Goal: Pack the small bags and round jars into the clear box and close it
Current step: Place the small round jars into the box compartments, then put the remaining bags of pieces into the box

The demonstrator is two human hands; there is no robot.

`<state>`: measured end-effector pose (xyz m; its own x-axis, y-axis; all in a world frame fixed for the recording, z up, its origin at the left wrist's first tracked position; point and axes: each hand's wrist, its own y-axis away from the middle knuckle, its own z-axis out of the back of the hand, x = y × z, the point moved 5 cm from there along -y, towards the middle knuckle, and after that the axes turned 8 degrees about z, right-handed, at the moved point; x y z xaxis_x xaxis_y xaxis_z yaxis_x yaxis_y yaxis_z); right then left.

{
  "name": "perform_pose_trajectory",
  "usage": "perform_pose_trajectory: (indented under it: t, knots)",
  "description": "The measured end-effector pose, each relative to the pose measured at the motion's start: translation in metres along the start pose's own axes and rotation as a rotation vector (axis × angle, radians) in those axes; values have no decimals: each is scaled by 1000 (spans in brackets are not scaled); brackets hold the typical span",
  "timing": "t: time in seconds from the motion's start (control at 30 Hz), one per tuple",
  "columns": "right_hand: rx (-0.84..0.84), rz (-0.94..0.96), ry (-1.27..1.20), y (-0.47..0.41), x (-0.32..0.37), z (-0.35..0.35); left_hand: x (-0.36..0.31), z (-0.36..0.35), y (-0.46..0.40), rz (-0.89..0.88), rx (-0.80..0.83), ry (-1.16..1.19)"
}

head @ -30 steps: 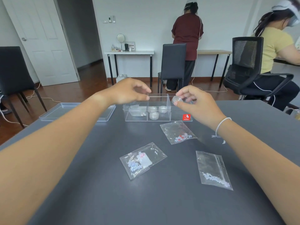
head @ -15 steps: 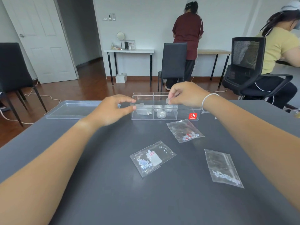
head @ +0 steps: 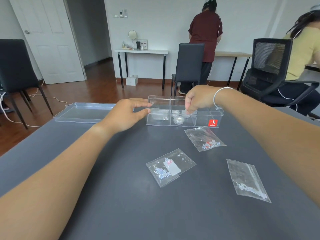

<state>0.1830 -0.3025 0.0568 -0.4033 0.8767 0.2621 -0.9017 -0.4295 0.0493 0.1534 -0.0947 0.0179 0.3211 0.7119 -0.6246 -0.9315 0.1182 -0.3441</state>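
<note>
A red sticker [head: 213, 122] with a white logo sits on the clear box [head: 183, 122] at its three-o'clock end; its small print is unreadable.

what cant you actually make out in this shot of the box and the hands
- Head view: the right hand reaches into the middle compartment of the clear box; its fingertips hide whether it grips a round jar.
- Left hand covers the box's left end; the contact cannot be told.
- The item in the left compartment is clear and too faint to name.
- The red label print is too small to read.
</note>
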Motion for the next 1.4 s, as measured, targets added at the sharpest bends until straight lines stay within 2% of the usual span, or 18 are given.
perform_pose_trajectory:
  t: [0.33, 0.7, 0.9, 1.03, 1.13, 1.27, 1.4]
  knots:
    - [-2, 18, -26, 1, -3, -2, -1, 0, 1, -6, 2, 7]
    - [-369, 157, -207, 39, -9, 0, 0, 0, 0, 0, 0, 4]
    - [-603, 224, -177, 79, -8, -3, -5, 3, 2, -14, -16, -10]
    - [-639, 176, -174, 95, -16, -12, -24, 9, 7, -116, -94, -79]
    - [-568, 70, -210, 100, -26, -21, -45, 10, 13, -202, -118, -63]
    - [-419, -76, -220, 103, -35, -35, -70, -7, 28, -244, 110, -23]
    - [-326, -147, -214, 106, -39, -42, -83, -25, 46, -186, 345, -14]
